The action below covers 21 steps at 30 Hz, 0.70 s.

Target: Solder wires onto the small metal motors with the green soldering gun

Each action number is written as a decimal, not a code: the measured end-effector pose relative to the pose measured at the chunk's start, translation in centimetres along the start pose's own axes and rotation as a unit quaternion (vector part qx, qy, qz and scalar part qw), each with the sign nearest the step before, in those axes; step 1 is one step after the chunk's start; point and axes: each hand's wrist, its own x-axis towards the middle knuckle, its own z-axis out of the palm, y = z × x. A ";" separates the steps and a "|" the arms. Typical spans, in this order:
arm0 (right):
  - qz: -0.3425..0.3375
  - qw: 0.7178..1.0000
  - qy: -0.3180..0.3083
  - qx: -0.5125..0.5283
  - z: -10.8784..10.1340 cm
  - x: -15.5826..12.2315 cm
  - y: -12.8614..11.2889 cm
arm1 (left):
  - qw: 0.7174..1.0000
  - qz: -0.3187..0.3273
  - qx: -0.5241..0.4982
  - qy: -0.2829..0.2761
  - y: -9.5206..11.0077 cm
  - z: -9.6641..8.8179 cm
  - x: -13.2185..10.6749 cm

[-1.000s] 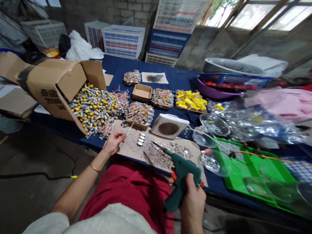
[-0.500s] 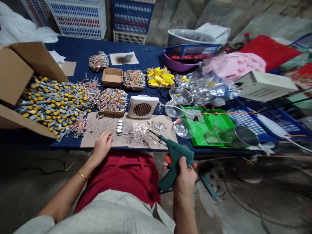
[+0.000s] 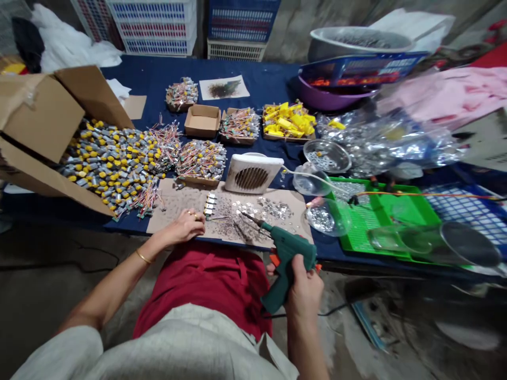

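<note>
My right hand (image 3: 304,285) grips the green soldering gun (image 3: 287,258) at the near edge of the cardboard mat (image 3: 174,203). My left hand (image 3: 184,228) rests curled on the mat beside a short row of motors (image 3: 209,205); whether it pinches anything I cannot tell. Left of the mat, the motor heap (image 3: 111,169) looks barely touched

The left hand (image 3: 185,227) shifted along the cardboard sheet (image 3: 174,203). A second earlier it had been at the sheet's left edge, close to the spilled motors (image 3: 111,169), pinching what looked like a thin wire. Half a second later it had dropped back to the near edge with that piece out of its fingers. It then slid right and ended just beside the row of small metal parts (image 3: 209,205), fingers curled. The head also turned: the windows passed out of view, and the floor to the right came in.
</note>
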 end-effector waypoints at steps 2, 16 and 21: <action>0.002 1.000 0.007 0.002 -0.1 -0.2 0.0 | 0.999 -0.010 -0.034 0.008 0.0 0.2 0.3; -0.051 0.991 0.030 -0.119 -3.3 -1.5 -1.3 | 0.986 -0.128 -0.075 0.071 5.9 1.3 5.4; -0.096 0.970 0.042 -0.220 -4.2 -1.1 -1.2 | 0.994 -0.068 -0.005 0.081 6.3 1.5 5.4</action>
